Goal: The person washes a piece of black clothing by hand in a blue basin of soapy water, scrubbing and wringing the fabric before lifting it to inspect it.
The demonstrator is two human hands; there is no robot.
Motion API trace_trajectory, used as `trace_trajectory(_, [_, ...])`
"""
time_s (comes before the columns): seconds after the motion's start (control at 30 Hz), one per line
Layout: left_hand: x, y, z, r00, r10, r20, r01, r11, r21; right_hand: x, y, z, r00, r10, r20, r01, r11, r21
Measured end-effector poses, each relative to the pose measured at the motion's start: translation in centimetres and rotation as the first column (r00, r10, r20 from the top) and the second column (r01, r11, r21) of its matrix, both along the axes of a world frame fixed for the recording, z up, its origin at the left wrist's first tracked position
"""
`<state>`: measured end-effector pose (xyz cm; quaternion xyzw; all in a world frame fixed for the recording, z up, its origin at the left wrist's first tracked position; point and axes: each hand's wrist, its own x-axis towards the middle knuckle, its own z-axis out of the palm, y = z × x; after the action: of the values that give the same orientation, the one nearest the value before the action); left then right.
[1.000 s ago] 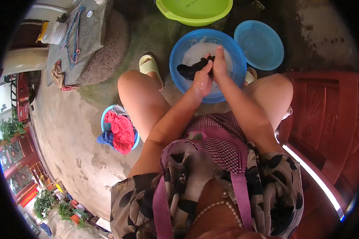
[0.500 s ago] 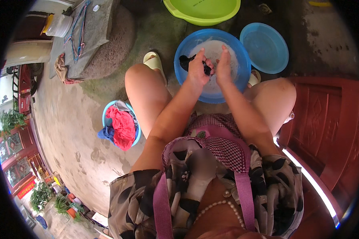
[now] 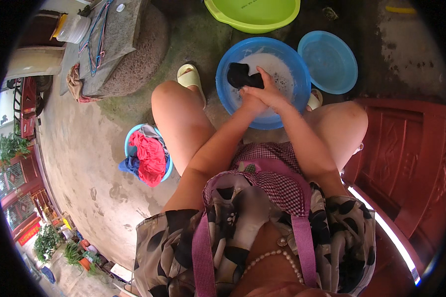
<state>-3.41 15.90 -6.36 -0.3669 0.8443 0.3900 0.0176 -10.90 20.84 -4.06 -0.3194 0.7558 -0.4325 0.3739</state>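
A blue basin (image 3: 293, 64) of cloudy, sudsy water sits between my bent knees. Over it, my right hand (image 3: 269, 91) is closed round a black cloth item (image 3: 243, 74), with fingers lying across its lower right part. My left hand (image 3: 251, 104) is underneath the right one, pressed against it at the cloth's lower end; most of its fingers are hidden. The cloth sticks out up and to the left from my hands, bunched and dark.
A lighter blue basin (image 3: 332, 64) stands to the right, a green basin (image 3: 252, 22) beyond. A tub of red and blue clothes (image 3: 146, 153) is by my left leg. A concrete slab (image 3: 114, 39) with hangers (image 3: 96, 54) is upper left; a red wooden panel (image 3: 391, 153) is right.
My hands have come back together, the right now over the left. The black cloth has shifted up and left and shows more above my fingers.
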Motion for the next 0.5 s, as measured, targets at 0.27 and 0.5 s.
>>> trace_trajectory(0.27, [0.4, 0.9, -0.9, 0.975, -0.214, 0.069, 0.218, 0.973, -0.07, -2.0, 0.3, -2.0, 0.779, -0.208, 0.591, 0.328, 0.939, -0.102])
trace_trajectory(0.5, [1.5, -2.2, -1.7, 0.653, 0.757, 0.034, -0.253, 0.176, 0.951, -5.2, 0.8, -2.8, 0.913, -0.347, -0.216, 0.309, 0.932, -0.191])
